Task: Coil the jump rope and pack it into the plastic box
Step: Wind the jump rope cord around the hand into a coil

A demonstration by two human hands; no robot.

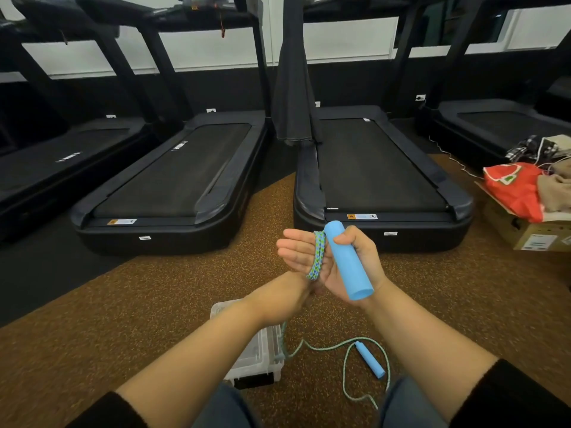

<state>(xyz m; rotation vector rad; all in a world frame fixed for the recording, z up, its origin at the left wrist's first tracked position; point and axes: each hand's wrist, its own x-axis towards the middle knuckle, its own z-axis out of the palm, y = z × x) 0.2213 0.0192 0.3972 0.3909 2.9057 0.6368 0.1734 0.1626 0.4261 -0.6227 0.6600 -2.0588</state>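
My right hand (358, 257) grips one light-blue foam handle (349, 264) of the jump rope, held slanted in front of me. My left hand (295, 250) is flat with straight fingers, and a couple of turns of the blue-green braided rope (317, 257) are wound round its palm. From my hands the rope hangs down and trails in loose curves on the floor (344, 345) to the second blue handle (370, 359). The clear plastic box (262, 350) stands on the brown floor below my left forearm, partly hidden by it.
Black treadmills (173, 180) (380, 174) stand in a row ahead. A dark cloth (292, 88) hangs between the two nearest ones. At the right, a cardboard box (525, 230) holds red and beige clothes. My knees show at the bottom edge.
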